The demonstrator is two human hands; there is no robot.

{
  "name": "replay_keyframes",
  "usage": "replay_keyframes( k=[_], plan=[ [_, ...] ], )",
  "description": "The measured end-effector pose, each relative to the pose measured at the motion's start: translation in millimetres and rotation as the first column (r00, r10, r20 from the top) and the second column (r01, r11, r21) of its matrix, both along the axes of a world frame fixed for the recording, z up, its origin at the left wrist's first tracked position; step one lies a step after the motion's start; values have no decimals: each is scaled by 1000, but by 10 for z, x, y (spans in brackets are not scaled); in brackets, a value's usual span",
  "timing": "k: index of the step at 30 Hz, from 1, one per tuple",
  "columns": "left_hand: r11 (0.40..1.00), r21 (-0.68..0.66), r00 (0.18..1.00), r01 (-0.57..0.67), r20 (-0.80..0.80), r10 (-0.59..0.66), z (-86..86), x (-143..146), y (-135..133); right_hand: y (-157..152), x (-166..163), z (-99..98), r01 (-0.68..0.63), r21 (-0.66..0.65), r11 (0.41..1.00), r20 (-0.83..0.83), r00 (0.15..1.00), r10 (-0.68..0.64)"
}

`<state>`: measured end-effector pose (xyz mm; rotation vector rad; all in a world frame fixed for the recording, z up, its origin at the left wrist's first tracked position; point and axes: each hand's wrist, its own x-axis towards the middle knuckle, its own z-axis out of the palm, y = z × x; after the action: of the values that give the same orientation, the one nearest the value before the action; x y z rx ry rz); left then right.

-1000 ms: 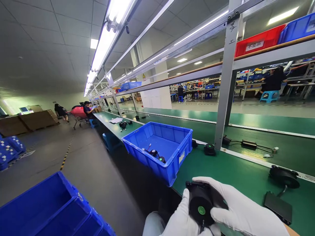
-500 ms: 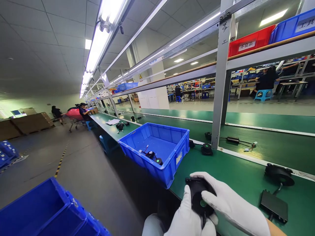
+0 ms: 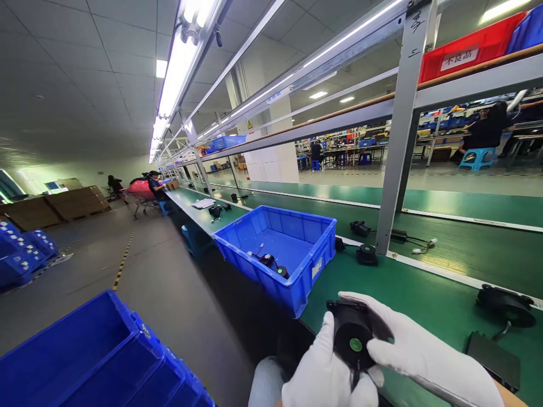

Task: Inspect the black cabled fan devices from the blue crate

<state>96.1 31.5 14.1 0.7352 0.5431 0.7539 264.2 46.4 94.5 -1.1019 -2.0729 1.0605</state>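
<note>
Between my two white-gloved hands is a black blower fan (image 3: 348, 330) with a round green sticker at its hub. My left hand (image 3: 326, 370) grips it from below and the left, thumb along its side. Around its right edge curl the fingers of my right hand (image 3: 403, 339), the thumb near the hub. A short dark cable runs down from the fan between my hands. Beyond them a blue bin (image 3: 314, 277) stands at the bench edge, with a small fan (image 3: 281, 272) and wires inside. Another blower fan (image 3: 504, 305) lies to the right, wired to a flat black box (image 3: 494, 356).
A metal post (image 3: 401, 135) rises from the green bench (image 3: 418, 294). Near its foot lies a small black fan (image 3: 367, 254). Blue crates (image 3: 85, 350) stand at the lower left. Further along the bench sits a person (image 3: 156, 183). A red bin (image 3: 470, 48) rests on the shelf above.
The view has turned slightly left, so the scene sits further right. The fan is still in both hands; my right thumb has moved off its hub, and the green sticker shows more fully.
</note>
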Motion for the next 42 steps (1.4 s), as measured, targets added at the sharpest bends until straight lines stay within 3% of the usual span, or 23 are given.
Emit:
replay_keyframes(
  k=[2,4,7,10,12,14,16,18,20,22,24,26,29,31,34,35,37,40,42],
  plan=[
    [992,29,992,-124,-23,124,45,17,-48,-44,-33,16,20,35,999,54,998,-22],
    [963,81,965,-257,-41,261,103,-30,-146,-99,-57,4,53,152,987,101,992,-69],
    [860,297,837,-415,-245,489,182,-197,-315,-162,-67,-91,86,377,922,90,988,-129],
    [781,511,626,-360,-488,608,290,-363,-422,-155,-44,-243,80,520,850,-30,997,-75],
    [741,605,572,-290,-511,641,402,-443,-457,-111,-28,-337,83,553,829,-152,988,3],
    [681,685,584,-261,-449,676,521,-510,-478,-51,-22,-413,73,504,861,-273,959,79],
    [643,715,617,-274,-383,688,606,-569,-491,6,-29,-473,21,355,934,-381,916,125],
    [654,701,665,-284,-348,661,633,-608,-494,46,-46,-512,-59,174,983,-472,871,136],
    [695,673,724,-253,-344,597,611,-614,-490,59,-63,-513,-104,58,993,-523,844,119],
    [725,657,766,-209,-350,538,578,-590,-489,37,-75,-461,-108,78,991,-521,843,132],
    [734,655,778,-177,-363,512,556,-553,-490,-19,-87,-358,-51,223,973,-445,883,148],
    [747,653,756,-129,-423,500,532,-514,-480,-101,-110,-239,61,435,898,-306,948,84],
    [731,680,705,-63,-488,514,431,-438,-409,-238,-179,-130,198,685,702,-142,980,-137],
    [722,690,759,-62,-437,483,331,-360,-337,-313,-233,-125,210,789,578,-103,972,-213],
    [765,615,858,-193,-273,436,217,-214,-256,-383,-254,-145,163,887,431,-67,971,-228],
    [784,564,879,-259,-199,434,194,-166,-241,-396,-233,-138,141,893,428,-48,974,-220],
    [857,392,925,-336,-32,378,157,-84,-221,-404,-152,-89,136,839,527,-43,982,-184],
    [973,117,973,-198,146,180,74,6,-182,-372,14,42,228,655,720,-178,973,-146],
    [998,30,963,-63,265,53,-9,52,-146,-333,103,128,315,560,766,-265,944,-194]
  ],
)
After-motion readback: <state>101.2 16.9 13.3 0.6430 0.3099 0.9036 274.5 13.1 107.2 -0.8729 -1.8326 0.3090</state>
